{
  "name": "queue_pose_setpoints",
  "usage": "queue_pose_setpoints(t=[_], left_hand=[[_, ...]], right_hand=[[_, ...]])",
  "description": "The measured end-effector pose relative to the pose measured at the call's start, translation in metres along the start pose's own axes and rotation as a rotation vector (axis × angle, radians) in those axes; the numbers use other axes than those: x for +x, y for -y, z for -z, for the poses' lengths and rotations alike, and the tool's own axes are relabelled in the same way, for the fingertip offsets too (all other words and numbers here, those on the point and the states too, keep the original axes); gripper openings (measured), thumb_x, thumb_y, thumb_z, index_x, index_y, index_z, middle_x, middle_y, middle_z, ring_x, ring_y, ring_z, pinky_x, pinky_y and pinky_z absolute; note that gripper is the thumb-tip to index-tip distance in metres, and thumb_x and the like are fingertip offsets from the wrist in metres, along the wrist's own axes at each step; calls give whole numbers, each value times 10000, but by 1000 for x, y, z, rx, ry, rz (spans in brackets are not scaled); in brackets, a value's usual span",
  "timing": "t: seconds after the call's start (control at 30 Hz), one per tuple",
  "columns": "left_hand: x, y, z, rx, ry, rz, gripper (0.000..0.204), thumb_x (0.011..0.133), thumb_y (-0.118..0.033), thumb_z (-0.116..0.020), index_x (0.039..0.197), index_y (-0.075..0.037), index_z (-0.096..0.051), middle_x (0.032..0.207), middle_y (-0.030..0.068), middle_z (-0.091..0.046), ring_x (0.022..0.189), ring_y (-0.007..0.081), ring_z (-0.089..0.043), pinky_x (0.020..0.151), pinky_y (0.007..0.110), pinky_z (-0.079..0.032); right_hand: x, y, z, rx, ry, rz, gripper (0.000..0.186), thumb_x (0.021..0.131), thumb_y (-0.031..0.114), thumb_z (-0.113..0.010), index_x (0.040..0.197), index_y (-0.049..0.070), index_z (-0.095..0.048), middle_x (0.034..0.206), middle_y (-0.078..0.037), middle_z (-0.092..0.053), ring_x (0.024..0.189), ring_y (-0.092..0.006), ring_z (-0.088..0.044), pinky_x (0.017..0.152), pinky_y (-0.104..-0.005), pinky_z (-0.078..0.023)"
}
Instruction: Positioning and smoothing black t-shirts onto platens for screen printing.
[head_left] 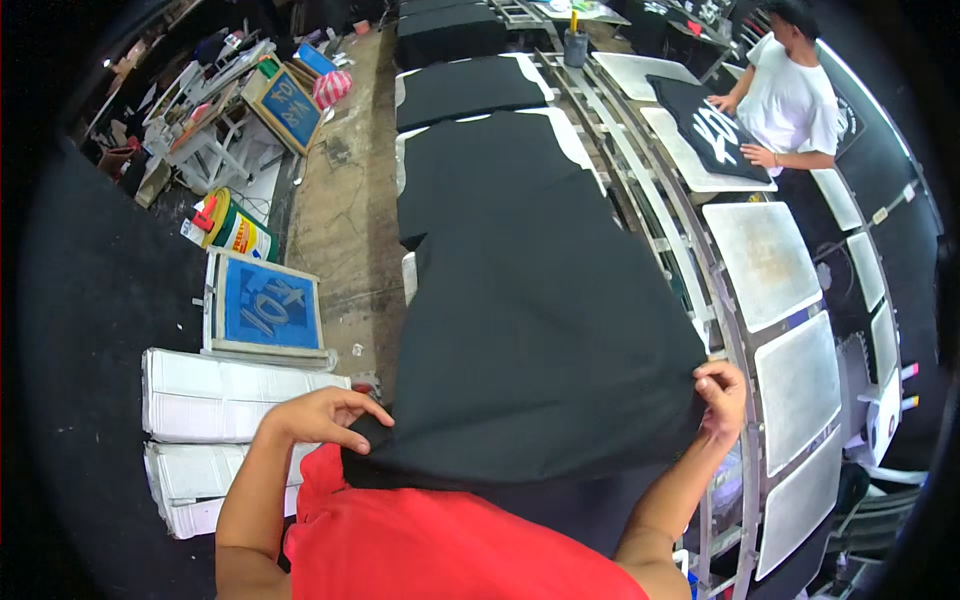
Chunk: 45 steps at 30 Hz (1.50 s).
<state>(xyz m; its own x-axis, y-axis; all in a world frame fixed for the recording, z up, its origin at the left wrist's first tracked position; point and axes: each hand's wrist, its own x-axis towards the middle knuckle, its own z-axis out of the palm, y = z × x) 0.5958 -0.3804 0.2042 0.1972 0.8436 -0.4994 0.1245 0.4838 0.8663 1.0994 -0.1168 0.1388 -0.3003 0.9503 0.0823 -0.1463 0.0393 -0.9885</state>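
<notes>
You hold a large black cotton T-shirt (pixel 540 360) spread in front of your chest, over the near end of the long printing table (pixel 640 215), its far part draping onto the platen. Left hand (pixel 320 418) pinches the near left corner, grip closed on the cloth; right hand (pixel 722 395) pinches the near right corner, fingers curled tight on the hem. Keep both corners level and the tension even so the cloth drops flat, no creases. Square the edge with the row of black shirts already laid on platens (pixel 470 90) ahead. To your right, bare grey-white platens (pixel 765 262) run along the curved metal rail. A person in a white shirt (pixel 790 95) smooths a printed black shirt (pixel 712 130) further on. On the floor to the left, a blue framed screen (pixel 268 310) leans by stacked white bundles (pixel 215 395).
</notes>
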Motion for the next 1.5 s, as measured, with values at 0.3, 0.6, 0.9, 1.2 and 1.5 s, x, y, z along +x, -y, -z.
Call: queue_pose_setpoints(t=[0.3, 0.6, 0.9, 1.2, 1.5], left_hand=[[3, 75, -9, -516, -13, 86, 351, 740, 54, -750, 1076, 20, -652, 1040, 77, -641, 970, 147, -598, 871, 276, -479], [26, 50, 34, -630, -335, -337, 479, 741, -27, -759, 1191, -14, -596, 1098, 120, -658, 1014, 234, -648, 905, 369, -520], [89, -133, 177, -410, -784, -1000, 436, 865, 16, -635, 1287, -1, -526, 1140, 134, -638, 1020, 227, -637, 926, 352, -523], [56, -149, 130, -242, -925, -977, 476, 842, -14, -658, 1295, 20, -515, 1127, 132, -630, 1008, 194, -629, 928, 325, -501], [158, 25, 115, -529, -686, -540, 313, 842, 32, -652, 1153, 12, -615, 1075, 96, -641, 1006, 174, -606, 924, 306, -482]], right_hand=[[-30, -24, 24, 153, -27, 40, 212, 736, 91, -767, 897, -23, -687, 813, -51, -612, 739, -122, -539, 674, -255, -402], [107, -18, -20, 159, -6, 10, 410, 772, 126, -751, 1107, -69, -620, 967, -74, -633, 848, -109, -565, 756, -211, -430], [368, 98, -134, 202, 200, 391, 412, 844, 136, -717, 1210, -19, -610, 1085, -69, -657, 877, -97, -592, 757, -191, -433], [351, 138, -120, 151, 298, 423, 322, 892, 100, -655, 1200, 11, -621, 1110, -57, -669, 978, -129, -621, 879, -249, -465], [321, -43, -86, -113, 171, -151, 215, 870, 97, -658, 1072, 37, -698, 993, -37, -682, 912, -131, -603, 844, -251, -446]])
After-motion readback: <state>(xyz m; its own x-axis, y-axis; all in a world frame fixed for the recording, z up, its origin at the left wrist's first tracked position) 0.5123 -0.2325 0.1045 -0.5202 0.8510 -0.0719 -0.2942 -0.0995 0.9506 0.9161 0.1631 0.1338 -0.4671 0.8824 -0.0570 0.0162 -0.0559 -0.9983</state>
